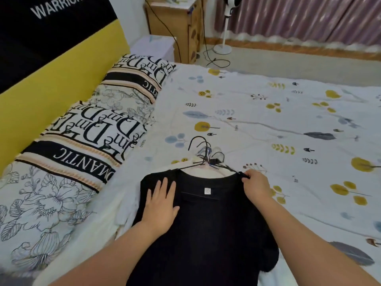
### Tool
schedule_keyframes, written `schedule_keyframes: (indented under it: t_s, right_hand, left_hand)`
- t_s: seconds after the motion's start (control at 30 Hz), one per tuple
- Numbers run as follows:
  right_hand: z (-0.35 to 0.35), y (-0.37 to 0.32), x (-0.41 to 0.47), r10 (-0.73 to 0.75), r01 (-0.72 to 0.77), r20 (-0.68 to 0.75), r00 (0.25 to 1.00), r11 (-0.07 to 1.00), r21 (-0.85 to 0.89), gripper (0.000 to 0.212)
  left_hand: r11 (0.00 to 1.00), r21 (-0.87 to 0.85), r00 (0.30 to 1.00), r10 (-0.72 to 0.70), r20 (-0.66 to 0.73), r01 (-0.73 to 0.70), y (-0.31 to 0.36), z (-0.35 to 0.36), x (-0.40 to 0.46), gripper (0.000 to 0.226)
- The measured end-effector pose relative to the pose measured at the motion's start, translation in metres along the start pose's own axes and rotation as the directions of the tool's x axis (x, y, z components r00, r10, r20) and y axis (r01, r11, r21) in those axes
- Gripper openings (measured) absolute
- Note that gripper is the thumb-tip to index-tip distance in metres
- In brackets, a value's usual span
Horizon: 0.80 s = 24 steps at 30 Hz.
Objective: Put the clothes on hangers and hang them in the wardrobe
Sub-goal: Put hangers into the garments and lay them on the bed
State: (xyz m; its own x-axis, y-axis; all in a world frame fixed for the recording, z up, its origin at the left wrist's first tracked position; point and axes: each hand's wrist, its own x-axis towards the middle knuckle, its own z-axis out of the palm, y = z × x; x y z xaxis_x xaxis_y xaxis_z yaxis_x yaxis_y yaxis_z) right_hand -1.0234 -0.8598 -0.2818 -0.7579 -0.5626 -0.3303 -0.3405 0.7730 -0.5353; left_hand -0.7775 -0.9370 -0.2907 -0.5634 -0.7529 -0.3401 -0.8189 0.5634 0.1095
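A black T-shirt (208, 228) lies flat on the bed, neck away from me, with a small white label inside the collar. A black wire hanger (201, 157) sits in its neck, hook pointing away. Several more hangers are bunched just beyond it. My left hand (161, 200) presses flat on the shirt's left shoulder, fingers straight. My right hand (256, 186) pinches the shirt's right shoulder edge where the hanger's arm comes out. White cloth (123, 211) shows under the shirt's left side. No wardrobe is in view.
The bed has a white leaf-print sheet (288, 124). Two lettered pillows (86, 141) lie along the yellow headboard (51, 83) on the left. Beyond the bed stand a wooden cabinet (175, 23), a white fan stand (223, 46) with cables, and pink curtains (309, 17).
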Motion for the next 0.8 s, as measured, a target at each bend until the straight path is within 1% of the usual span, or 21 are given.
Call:
schedule_keyframes:
  t_s: [0.07, 0.13, 0.2, 0.27, 0.3, 0.37, 0.43, 0.47, 0.53, 0.57, 0.7, 0.77, 0.8]
  right_hand:
    - [0.026, 0.014, 0.015, 0.037, -0.035, 0.042, 0.998, 0.998, -0.048, 0.025]
    - [0.046, 0.028, 0.023, 0.046, -0.041, 0.075, 0.996, 0.997, -0.072, 0.026]
    - [0.06, 0.039, 0.026, -0.028, 0.034, 0.034, 0.999, 0.982, -0.188, 0.029]
    - [0.074, 0.052, 0.017, -0.132, 0.115, -0.024, 0.991, 0.924, -0.365, 0.04]
    - [0.082, 0.056, 0.006, -0.15, 0.127, -0.025, 0.988, 0.902, -0.412, 0.048]
    - [0.098, 0.062, -0.022, -0.165, 0.152, 0.011, 0.986, 0.877, -0.456, 0.063]
    - [0.108, 0.068, -0.042, -0.157, 0.172, 0.071, 0.985, 0.849, -0.499, 0.072]
    - [0.109, 0.071, -0.045, -0.128, 0.177, 0.129, 0.983, 0.831, -0.527, 0.075]
    - [0.11, 0.077, -0.04, -0.046, 0.178, 0.251, 0.967, 0.827, -0.533, 0.073]
    - [0.108, 0.078, -0.036, -0.016, 0.173, 0.289, 0.957, 0.833, -0.526, 0.071]
    - [0.094, 0.066, -0.031, 0.023, 0.177, 0.373, 0.928, 0.852, -0.493, 0.069]
    - [0.082, 0.06, -0.033, 0.027, 0.194, 0.398, 0.917, 0.842, -0.504, 0.065]
    - [0.074, 0.057, -0.035, 0.021, 0.192, 0.388, 0.921, 0.844, -0.501, 0.059]
  left_hand:
    - [0.999, 0.033, 0.991, -0.025, 0.13, 0.021, -0.003, 0.028, 0.008, 0.07]
    - [0.998, 0.051, 0.973, -0.047, 0.224, 0.036, -0.007, 0.05, 0.016, 0.072]
    - [0.996, 0.075, 0.957, -0.066, 0.283, 0.046, -0.01, 0.066, 0.023, 0.075]
    - [0.994, 0.1, 0.949, -0.076, 0.307, 0.048, -0.01, 0.075, 0.029, 0.078]
    - [0.993, 0.102, 0.947, -0.082, 0.31, 0.052, -0.009, 0.079, 0.033, 0.079]
    - [0.993, 0.098, 0.947, -0.097, 0.307, 0.07, -0.006, 0.084, 0.038, 0.08]
    - [0.992, 0.105, 0.944, -0.105, 0.314, 0.076, -0.004, 0.086, 0.041, 0.08]
    - [0.991, 0.11, 0.941, -0.106, 0.323, 0.074, -0.004, 0.086, 0.042, 0.08]
    - [0.991, 0.11, 0.93, -0.106, 0.351, 0.072, -0.004, 0.085, 0.044, 0.08]
    - [0.992, 0.106, 0.924, -0.107, 0.368, 0.073, -0.004, 0.083, 0.045, 0.081]
    - [0.994, 0.068, 0.901, -0.108, 0.421, 0.087, 0.001, 0.069, 0.048, 0.085]
    - [0.995, 0.047, 0.901, -0.101, 0.421, 0.09, 0.002, 0.059, 0.045, 0.079]
    - [0.996, 0.041, 0.904, -0.09, 0.417, 0.08, 0.002, 0.053, 0.041, 0.074]
